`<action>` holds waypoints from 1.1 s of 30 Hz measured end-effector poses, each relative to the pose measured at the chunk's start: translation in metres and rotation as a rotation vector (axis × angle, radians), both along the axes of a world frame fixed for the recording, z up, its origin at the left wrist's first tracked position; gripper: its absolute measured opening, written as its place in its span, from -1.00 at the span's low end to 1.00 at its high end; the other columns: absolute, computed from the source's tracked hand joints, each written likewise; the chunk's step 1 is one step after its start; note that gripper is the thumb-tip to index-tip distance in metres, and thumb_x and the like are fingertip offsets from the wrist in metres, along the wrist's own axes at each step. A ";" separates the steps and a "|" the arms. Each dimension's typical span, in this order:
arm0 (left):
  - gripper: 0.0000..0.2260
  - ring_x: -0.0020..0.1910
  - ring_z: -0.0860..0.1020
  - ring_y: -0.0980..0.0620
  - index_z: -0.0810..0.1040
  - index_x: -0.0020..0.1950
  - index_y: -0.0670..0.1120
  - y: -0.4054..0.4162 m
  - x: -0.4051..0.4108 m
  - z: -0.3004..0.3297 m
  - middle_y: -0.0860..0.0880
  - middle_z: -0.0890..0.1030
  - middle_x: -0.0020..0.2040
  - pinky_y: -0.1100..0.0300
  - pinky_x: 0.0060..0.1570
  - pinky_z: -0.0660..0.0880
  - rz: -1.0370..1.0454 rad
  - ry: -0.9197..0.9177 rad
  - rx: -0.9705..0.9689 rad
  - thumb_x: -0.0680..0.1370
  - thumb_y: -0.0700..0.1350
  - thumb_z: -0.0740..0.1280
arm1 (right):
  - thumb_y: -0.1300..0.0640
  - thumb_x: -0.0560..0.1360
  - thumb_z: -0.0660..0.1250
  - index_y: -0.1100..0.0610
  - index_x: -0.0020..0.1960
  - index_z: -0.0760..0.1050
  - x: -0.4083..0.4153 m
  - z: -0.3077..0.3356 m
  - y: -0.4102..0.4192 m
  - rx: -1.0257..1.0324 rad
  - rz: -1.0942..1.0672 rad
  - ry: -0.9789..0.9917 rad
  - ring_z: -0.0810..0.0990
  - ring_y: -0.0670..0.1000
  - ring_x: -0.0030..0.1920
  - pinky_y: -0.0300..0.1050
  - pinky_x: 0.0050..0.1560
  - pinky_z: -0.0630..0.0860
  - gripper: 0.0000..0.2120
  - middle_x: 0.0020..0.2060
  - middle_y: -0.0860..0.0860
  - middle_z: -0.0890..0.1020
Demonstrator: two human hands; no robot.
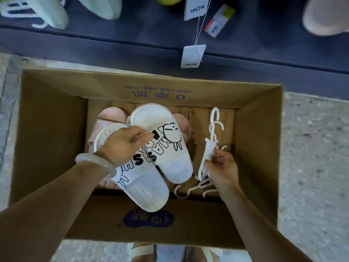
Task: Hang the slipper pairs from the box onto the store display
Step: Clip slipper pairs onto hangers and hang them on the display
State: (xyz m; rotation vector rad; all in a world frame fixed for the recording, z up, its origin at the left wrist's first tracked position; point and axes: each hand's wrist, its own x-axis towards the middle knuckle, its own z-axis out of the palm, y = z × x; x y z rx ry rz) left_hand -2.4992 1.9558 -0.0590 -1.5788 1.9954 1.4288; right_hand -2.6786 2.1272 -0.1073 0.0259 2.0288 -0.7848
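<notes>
— What's over on the left?

— Far left, pale green slippers (47, 10) hang on the dark display (132, 44), cut off by the top edge. Nearer, the open cardboard box (47, 133) sits on speckled floor (311, 148). The left hand (120, 146), a pale bangle (96, 164) on its wrist, has its fingers curled round the straps of a white slipper pair (162, 148). The straps carry black lettering and a cartoon rabbit; the hand covers part of the wording, so I can't read it whole.

— Anything under them?

— Pink slippers (111, 116) lie on the box floor, mostly hidden beneath the white pair. I can't tell how many.

— And toward the middle?

— Two white hang tags (193, 55) dangle on strings from the display at the far side. A price label (220, 20) beside them is too blurred to read.

— The right side?

— The right hand (221, 167) pinches a bunch of white plastic hangers (209, 146) inside the box, thumb and fingers closed on them. More hangers (190, 190) lie loose on the floor of the box, partly behind the wrist. Far right, a beige slipper (324, 16) is blurred and cut by the frame. At the near edge, sandalled feet (143, 252) show below the box.
</notes>
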 end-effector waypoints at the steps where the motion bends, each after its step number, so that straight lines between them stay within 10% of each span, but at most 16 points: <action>1: -0.78 -0.28 0.47 -0.03 0.49 -0.25 0.05 0.001 0.000 0.010 -0.11 0.49 -0.35 0.14 -0.19 0.40 0.020 0.003 0.004 0.53 0.12 0.25 | 0.26 0.42 0.40 0.13 0.14 0.51 0.001 0.018 0.002 -0.062 -0.071 -0.081 0.63 0.04 -0.07 -0.04 0.00 0.59 -0.70 -0.10 0.01 0.65; 11: -0.61 -0.06 0.60 -0.18 0.58 0.01 -0.15 -0.013 -0.033 0.160 -0.24 0.65 -0.08 0.02 0.00 0.50 0.136 0.124 0.000 0.53 0.16 0.22 | 0.18 0.14 0.62 0.28 -0.06 0.66 -0.010 0.207 0.004 -0.583 -0.166 -1.026 0.70 0.17 -0.15 0.05 -0.09 0.64 -0.59 -0.16 0.20 0.70; 16: -0.64 -0.10 0.58 0.08 0.57 0.01 -0.05 -0.031 -0.045 0.246 0.05 0.65 -0.10 0.22 -0.02 0.48 0.165 0.183 -0.009 0.54 0.20 0.16 | 0.24 0.35 0.48 0.28 0.10 0.61 -0.003 0.281 -0.019 -0.647 -0.050 -1.028 0.64 0.18 0.07 0.03 0.09 0.57 -0.67 0.03 0.21 0.67; 22: -0.60 -0.09 0.49 0.04 0.55 0.03 -0.17 -0.048 -0.049 0.331 -0.09 0.59 -0.02 0.44 -0.23 0.38 0.166 0.244 -0.088 0.59 0.13 0.13 | 0.19 -0.07 0.69 0.32 -0.10 0.67 -0.014 0.368 -0.032 -0.616 0.068 -1.005 0.69 0.21 -0.15 0.01 -0.17 0.63 -0.44 -0.16 0.27 0.69; 28: -0.43 0.18 0.47 -0.02 0.55 0.18 0.01 -0.047 -0.052 0.399 -0.04 0.51 0.26 0.17 0.21 0.28 0.317 0.293 0.051 0.52 0.34 -0.02 | 0.27 -0.08 0.67 0.30 -0.13 0.67 -0.013 0.419 -0.041 -0.590 0.077 -0.979 0.70 0.20 -0.16 0.05 -0.19 0.64 -0.48 -0.16 0.26 0.69; 33: -0.70 -0.15 0.51 0.10 0.52 -0.22 0.14 -0.042 -0.048 0.441 0.13 0.53 -0.26 0.22 -0.11 0.37 0.131 0.261 -0.042 0.46 0.31 0.17 | 0.32 -0.09 0.66 0.37 -0.08 0.64 -0.005 0.451 -0.044 -0.549 0.058 -0.957 0.69 0.23 -0.14 0.08 -0.20 0.64 -0.41 -0.13 0.30 0.67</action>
